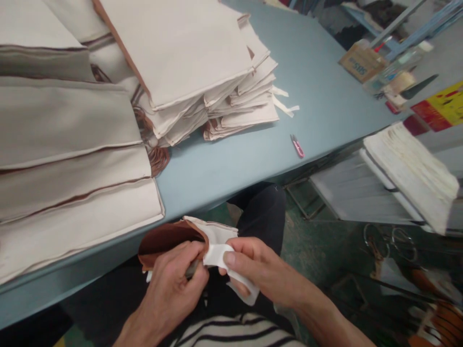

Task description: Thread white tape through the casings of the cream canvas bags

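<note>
A folded piece with a brown inside and a cream outside (170, 239) is held over my lap, below the table's front edge. My left hand (177, 279) is closed on its brown edge, thumb and fingers pinched together. Between the thumb and fingers of my right hand (253, 270) is a white strip (217, 255), whose one end lies against the edge of the piece and whose other end hangs below my fingers. The two hands are close together, with the strip between them.
Stacks of cream pieces (188, 48) and larger cream panels (72, 125) lie on the blue table (224, 168). Small pink snips (297, 146) rest near its front edge. A cardboard box (362, 61) and bottle stand at the far end. Right of the table is a cream stack (412, 168).
</note>
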{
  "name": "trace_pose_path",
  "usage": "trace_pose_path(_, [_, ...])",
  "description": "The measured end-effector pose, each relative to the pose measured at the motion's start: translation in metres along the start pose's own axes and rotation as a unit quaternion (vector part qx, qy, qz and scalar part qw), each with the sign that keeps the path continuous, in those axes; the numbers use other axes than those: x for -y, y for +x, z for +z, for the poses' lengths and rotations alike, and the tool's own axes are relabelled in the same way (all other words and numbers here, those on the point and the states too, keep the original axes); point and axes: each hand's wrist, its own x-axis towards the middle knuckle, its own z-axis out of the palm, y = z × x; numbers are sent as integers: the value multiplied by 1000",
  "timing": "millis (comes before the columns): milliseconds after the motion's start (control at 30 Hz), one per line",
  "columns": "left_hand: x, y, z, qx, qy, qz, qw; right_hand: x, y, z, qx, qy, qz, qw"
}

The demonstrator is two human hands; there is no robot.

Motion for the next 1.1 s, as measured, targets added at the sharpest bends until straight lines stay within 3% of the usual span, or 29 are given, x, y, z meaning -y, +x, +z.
trace_pose_path(200, [-13, 12, -17, 52, -57, 0, 997, 3, 14, -15, 44, 157, -78, 984])
trace_pose_path(333, [-13, 11, -29, 87, -104, -35, 990, 13, 17, -32, 31, 219, -102, 970])
trace_pose_path(433, [-15, 9, -36, 100, -134, -72, 983, 9, 19, -39, -81, 153, -153, 973])
trace_pose_path(533, [-21, 11, -40, 83, -145, -73, 983, -4, 24, -32, -228, 8, -212, 950])
trace_pose_path(600, [-24, 14, -42, 84, -137, -65, 985, -6, 27, -21, -252, -96, -252, 929])
trace_pose_path(667, [-25, 15, -42, 104, -123, -54, 985, 0, 31, -8, -219, -209, -309, 902])
trace_pose_path(733, [-24, 15, -42, 126, -105, -41, 986, 14, 40, 2, -129, -285, -381, 870])
trace_pose_path(833, [-25, 12, -44, 130, -60, -23, 989, 33, 63, 6, 22, -393, -474, 788])
trace_pose_path(867, [-26, 11, -45, 129, -46, -20, 990, 37, 71, 5, 42, -428, -490, 758])
trace_pose_path(967, [-31, 10, -50, 148, -34, -15, 988, 40, 85, -4, 34, -491, -505, 709])
trace_pose_path(1100, [-35, 13, -57, 154, -82, -3, 985, 39, 77, -12, 0, -490, -485, 725])
